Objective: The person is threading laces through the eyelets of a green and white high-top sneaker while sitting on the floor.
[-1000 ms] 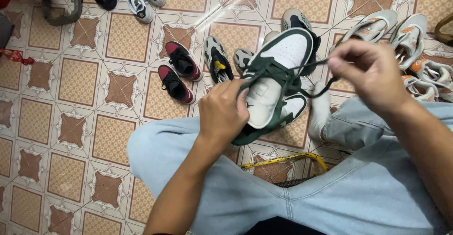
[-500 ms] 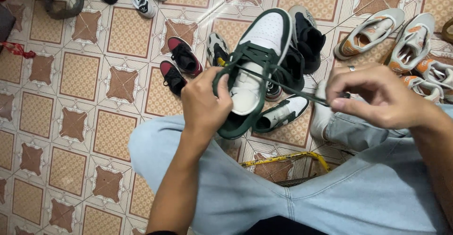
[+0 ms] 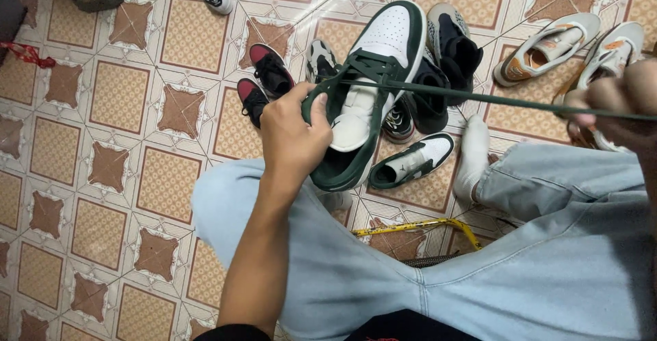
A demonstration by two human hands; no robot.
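Observation:
My left hand (image 3: 293, 136) grips the collar of a dark green and white sneaker (image 3: 373, 74), holding it above my knee with its toe pointing away from me. A dark green lace (image 3: 493, 99) runs taut from the sneaker's eyelets to the right. My right hand (image 3: 616, 105), at the right edge of the view, is closed on that lace. I sit on the floor in light blue jeans (image 3: 547, 259), and one white-socked foot (image 3: 473, 156) shows.
Several shoes lie on the patterned tile floor (image 3: 137, 142): a red and black pair (image 3: 263, 81), a matching green sneaker (image 3: 410, 162), black ones (image 3: 452, 54), and beige sneakers (image 3: 547, 47) at the far right. A yellow tape measure (image 3: 417, 228) lies between my legs.
My right hand has moved out to the right, drawing the lace long and taut. The sneaker in my left hand has shifted left and tipped further away.

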